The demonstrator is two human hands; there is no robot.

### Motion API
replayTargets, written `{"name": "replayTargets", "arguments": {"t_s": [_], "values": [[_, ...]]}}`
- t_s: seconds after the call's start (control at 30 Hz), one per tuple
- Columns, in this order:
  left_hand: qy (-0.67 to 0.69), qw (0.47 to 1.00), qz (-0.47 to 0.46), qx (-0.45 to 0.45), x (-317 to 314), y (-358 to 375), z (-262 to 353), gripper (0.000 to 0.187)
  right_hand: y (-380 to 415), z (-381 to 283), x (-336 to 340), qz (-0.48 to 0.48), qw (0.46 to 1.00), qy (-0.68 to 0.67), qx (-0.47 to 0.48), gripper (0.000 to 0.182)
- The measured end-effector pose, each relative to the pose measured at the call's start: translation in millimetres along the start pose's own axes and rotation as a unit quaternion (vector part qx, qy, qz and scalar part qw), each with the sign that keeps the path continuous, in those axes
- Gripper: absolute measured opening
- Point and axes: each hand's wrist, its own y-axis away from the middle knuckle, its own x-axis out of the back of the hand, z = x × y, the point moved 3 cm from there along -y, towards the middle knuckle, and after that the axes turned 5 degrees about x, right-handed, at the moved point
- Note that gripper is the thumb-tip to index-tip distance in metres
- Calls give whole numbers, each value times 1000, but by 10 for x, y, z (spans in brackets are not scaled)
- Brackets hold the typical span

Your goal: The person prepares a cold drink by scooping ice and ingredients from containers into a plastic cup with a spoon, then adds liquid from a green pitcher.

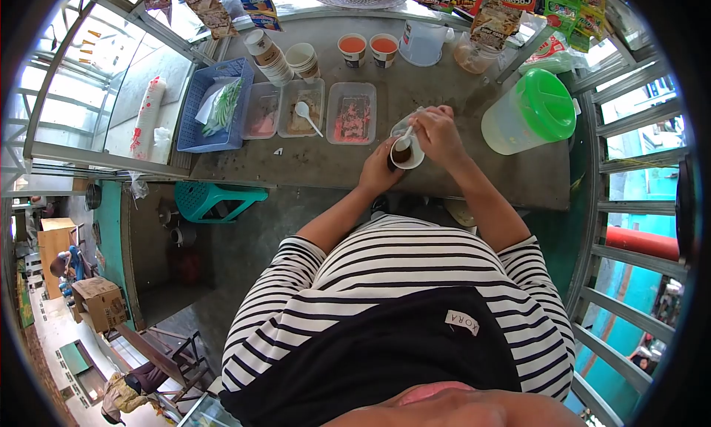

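My left hand [378, 174] wraps around a paper cup [406, 156] of dark liquid standing on the grey counter [311, 160]. Above the cup, my right hand [438, 131] pinches a white plastic spoon [406, 138] whose tip dips into the drink. Just left of the cup sit three clear plastic tubs [351, 113] of toppings; the middle one holds a white spoon [306, 116]. Two filled cups of orange drink [368, 48] stand at the counter's far edge.
A green-lidded jug [530, 113] stands to the right of my hands. A blue basket [215, 105] and stacked paper cups [269, 57] are at the left, a clear pitcher [424, 42] at the back. Snack packets [511, 1] hang overhead. A green stool [215, 199] sits below the counter.
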Motion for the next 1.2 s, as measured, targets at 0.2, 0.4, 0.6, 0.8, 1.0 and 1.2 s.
{"name": "replayTargets", "arguments": {"t_s": [0.2,0.4,0.6,0.8,1.0,1.2], "values": [[9,1000,4,-7,-5,11,-34,71,8,-87,121,49,998,7,39,5],[19,1000,2,-10,-42,-2,-90,72,260,-83,-137,-61,996,12,59,6],[2,1000,-5,-25,-11,1,-43,74,201,60,-164,-42,999,-19,-6,10],[-20,1000,-12,-5,-31,6,-51,78,236,140,-211,-62,992,-81,-71,11],[-37,999,-11,9,-36,13,-11,79,152,217,-196,-90,986,-82,-113,11],[-36,999,-10,-19,-16,0,93,78,166,333,-306,-138,977,-30,-161,13]]}}
